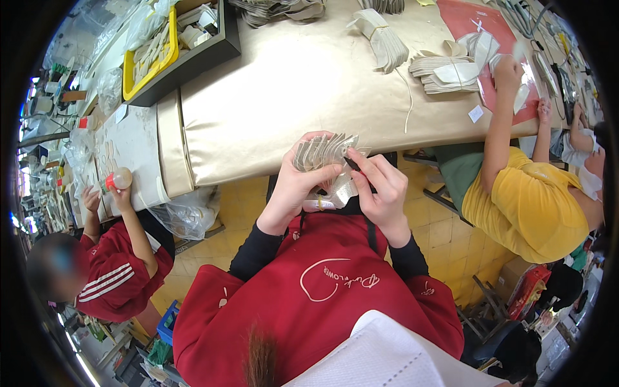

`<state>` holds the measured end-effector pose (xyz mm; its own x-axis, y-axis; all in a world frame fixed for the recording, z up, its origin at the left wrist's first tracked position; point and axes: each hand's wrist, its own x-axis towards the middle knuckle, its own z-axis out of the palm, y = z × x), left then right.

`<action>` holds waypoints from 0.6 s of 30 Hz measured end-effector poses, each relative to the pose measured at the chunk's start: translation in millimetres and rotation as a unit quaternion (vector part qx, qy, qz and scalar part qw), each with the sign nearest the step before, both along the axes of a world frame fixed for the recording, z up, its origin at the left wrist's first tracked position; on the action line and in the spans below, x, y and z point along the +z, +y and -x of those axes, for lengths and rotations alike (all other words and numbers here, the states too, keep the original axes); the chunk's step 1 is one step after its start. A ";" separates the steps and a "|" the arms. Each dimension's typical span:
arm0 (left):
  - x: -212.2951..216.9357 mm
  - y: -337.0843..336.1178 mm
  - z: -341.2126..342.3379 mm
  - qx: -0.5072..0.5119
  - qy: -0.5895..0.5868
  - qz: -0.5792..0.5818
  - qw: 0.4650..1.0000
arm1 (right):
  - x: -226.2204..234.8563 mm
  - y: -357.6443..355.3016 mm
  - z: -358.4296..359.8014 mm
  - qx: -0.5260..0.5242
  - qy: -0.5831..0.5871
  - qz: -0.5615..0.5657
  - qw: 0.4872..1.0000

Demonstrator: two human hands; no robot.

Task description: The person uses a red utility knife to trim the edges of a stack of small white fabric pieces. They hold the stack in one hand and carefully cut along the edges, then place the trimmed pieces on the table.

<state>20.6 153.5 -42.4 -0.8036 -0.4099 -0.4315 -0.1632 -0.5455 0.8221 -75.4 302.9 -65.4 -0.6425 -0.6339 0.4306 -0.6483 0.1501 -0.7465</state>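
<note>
Above my lap, close to the table's near edge, my left hand point(293, 184) grips a fanned bundle of thin beige-grey cut pieces point(325, 153). Its thumb presses across the front of the layers. A yellowish band point(320, 202) shows at the bundle's lower end. At the bundle's right side, my right hand point(382, 190) pinches a small dark slim tool point(351, 163) between thumb and fingers. The tool's tip meets the edges of the pieces; its exact kind is too small to make out.
The table's gold-tan cover point(258, 97) spreads ahead. Banded stacks of pale pieces point(445, 71) lie at right, beside a red sheet point(487, 39). A black tray point(219, 48) holds a yellow basket point(173, 45). People in yellow point(535, 200) and red point(116, 271) sit either side.
</note>
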 end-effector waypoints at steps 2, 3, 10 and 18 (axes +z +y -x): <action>-0.6 2.2 0.6 0.002 0.009 -0.001 1.000 | 1.1 -1.2 -3.6 -0.011 -0.034 0.006 0.999; -1.3 3.8 1.6 0.003 0.015 -0.001 1.000 | 1.3 -1.8 -4.5 -0.019 -0.044 0.007 0.999; -4.1 -5.0 6.1 0.013 0.006 -0.017 1.000 | -3.5 -2.6 8.8 0.017 0.038 0.005 0.999; -4.9 -4.5 4.0 -0.010 0.009 -0.007 1.000 | -5.7 -2.8 7.9 0.006 0.044 0.013 0.999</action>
<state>16.5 149.0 -47.3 -0.8186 -0.3880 -0.4234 -0.1597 -0.5543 0.8168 -83.4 300.2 -71.1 -0.5949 -0.6282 0.5015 -0.7125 0.1232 -0.6908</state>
